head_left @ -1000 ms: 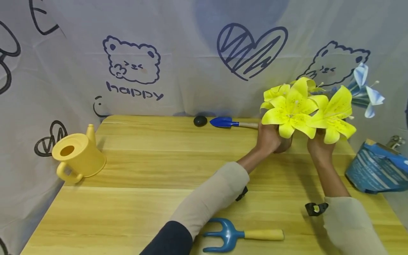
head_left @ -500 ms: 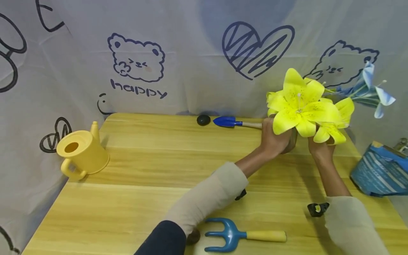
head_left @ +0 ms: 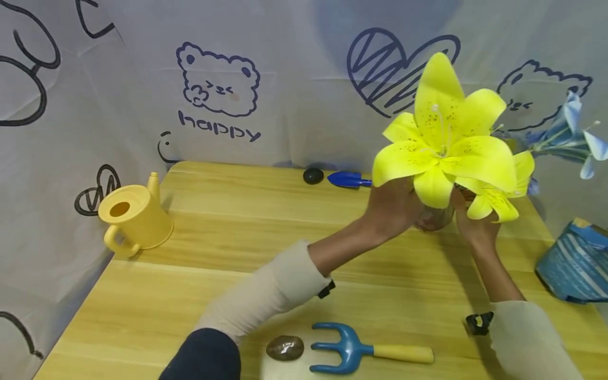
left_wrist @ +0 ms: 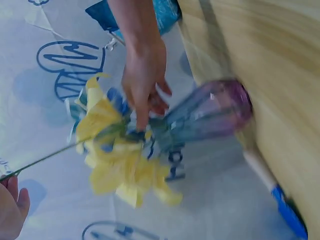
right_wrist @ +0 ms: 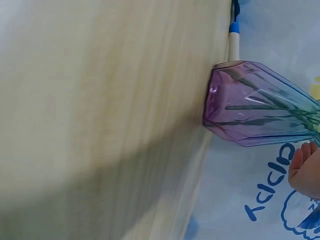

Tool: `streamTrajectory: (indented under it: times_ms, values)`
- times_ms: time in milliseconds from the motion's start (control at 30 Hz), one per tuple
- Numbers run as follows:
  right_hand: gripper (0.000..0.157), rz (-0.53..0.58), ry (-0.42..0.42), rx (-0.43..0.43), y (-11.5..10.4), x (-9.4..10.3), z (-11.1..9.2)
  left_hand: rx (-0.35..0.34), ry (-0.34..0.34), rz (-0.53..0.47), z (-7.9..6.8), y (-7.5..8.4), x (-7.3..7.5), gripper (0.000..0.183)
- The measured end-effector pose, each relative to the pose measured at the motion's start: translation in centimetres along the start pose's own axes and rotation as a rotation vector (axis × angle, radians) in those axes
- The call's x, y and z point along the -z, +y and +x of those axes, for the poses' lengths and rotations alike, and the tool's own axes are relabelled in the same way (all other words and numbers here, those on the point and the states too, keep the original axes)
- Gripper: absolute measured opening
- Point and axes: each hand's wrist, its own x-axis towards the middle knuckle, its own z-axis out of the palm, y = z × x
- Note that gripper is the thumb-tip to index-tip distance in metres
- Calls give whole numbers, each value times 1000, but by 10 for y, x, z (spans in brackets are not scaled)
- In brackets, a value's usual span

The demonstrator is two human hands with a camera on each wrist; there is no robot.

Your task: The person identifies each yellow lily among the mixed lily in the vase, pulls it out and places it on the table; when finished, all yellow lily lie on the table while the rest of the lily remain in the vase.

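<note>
My left hand [head_left: 391, 208] pinches the green stem [left_wrist: 50, 156] of a yellow lily, seen at the lower left of the left wrist view. A large yellow lily [head_left: 444, 150] hides its fingertips in the head view. My right hand [left_wrist: 142, 80] holds the neck of a faceted glass vase [right_wrist: 255, 105], pink at the base and blue-green above. Its fingers [right_wrist: 300, 160] are at the neck in the right wrist view. The vase stands upright on the table with green stems inside. More yellow lilies [head_left: 491, 198] and a blue flower [head_left: 565, 137] spread from its mouth.
A yellow watering can [head_left: 135, 219] stands at the left. Behind lie a dark stone [head_left: 313, 176] and a blue trowel [head_left: 348, 179]. A hand fork [head_left: 349, 348] and a brown stone [head_left: 285, 348] lie in front. A blue bag [head_left: 572, 264] stands right.
The large lily has risen and come closer to the head camera, with my left hand shifting left. The right hand stays at the vase. The brown stone has come into view.
</note>
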Motion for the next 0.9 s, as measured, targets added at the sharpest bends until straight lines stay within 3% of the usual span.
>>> streamTrajectory:
  times_ms: [33, 67, 133, 233, 300, 367, 567, 733, 900]
  values:
    - [41, -182, 59, 0, 1, 1, -1, 21, -21, 22, -5, -1, 9, 12]
    - [48, -351, 49, 23, 3, 2, 0, 18, -26, 48, -9, -4, 19, 12]
    - [55, -380, -13, -10, 7, 5, 1, 41, -28, 66, -19, -13, 39, 11]
    - [59, -396, -111, -31, 13, 8, 2, 16, 2, -55, -32, -35, 69, 16]
    - [62, -378, -152, -54, 17, 9, 3, 109, -39, -131, -41, -52, 89, 15]
    - [63, -391, -189, -78, 19, 11, 4, 213, -84, -125, -51, -71, 111, 12]
    - [70, -498, -322, -135, 20, 17, 7, 523, -186, 67, -84, -129, 169, 12]
    - [75, -543, -370, -198, 20, 20, 9, 712, -258, 146, -108, -168, 200, 15]
    - [64, -493, -357, -76, 25, 17, 10, 838, -319, 240, -124, -192, 222, 19]
